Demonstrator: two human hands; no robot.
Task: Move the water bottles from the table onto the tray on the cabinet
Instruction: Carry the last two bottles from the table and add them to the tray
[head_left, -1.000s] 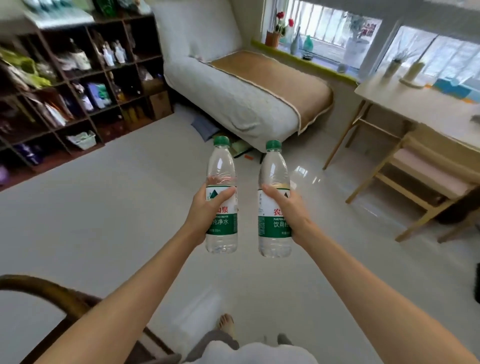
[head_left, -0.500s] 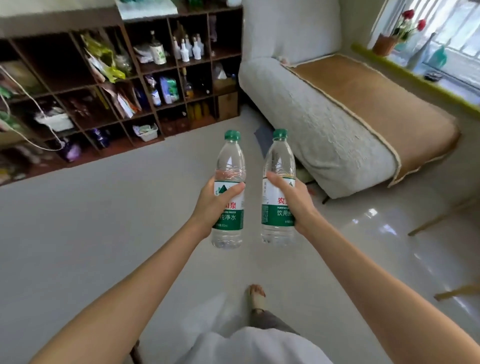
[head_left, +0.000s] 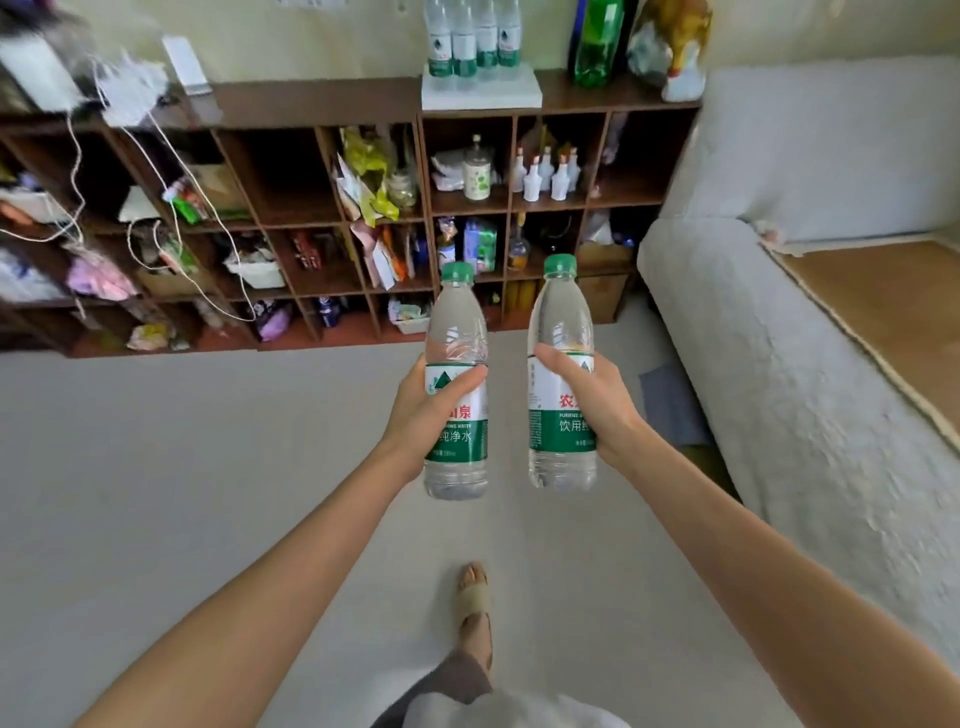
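A: What are we carrying?

B: Two clear water bottles, each with a green cap and a green-and-white label with red characters. Our left hand (head_left: 422, 415) is wrapped round the left bottle (head_left: 456, 384) at the label, thumb across the front. Our right hand (head_left: 592, 402) grips the right bottle (head_left: 561, 374) the same way, thumb lying over the top of its label. Both bottles stand upright in the air, side by side but apart, with a gap between them.

A: And where do the others stand?

B: Beyond our hands, up and straight ahead, four like bottles (head_left: 474, 39) stand close together on a white tray (head_left: 480, 93), which sits on top of the brown cabinet (head_left: 322, 98).

A: What else do we see around us?

B: Just to the right of the tray, a tall green bottle (head_left: 597, 41) and a blurred yellow-and-white figure (head_left: 672, 47) stand on the cabinet top. To the left of the tray, white cords (head_left: 156, 171) hang down over the cluttered shelves. Off to the side of our right hand is a pale sofa (head_left: 800, 374) with a tan mat (head_left: 883, 306) on it. Below our hands lies pale grey floor (head_left: 182, 467), and one sandalled foot (head_left: 474, 597) is stepping forward on it.

A: Does anything lie between us and the cabinet?

B: Only that open stretch of floor.
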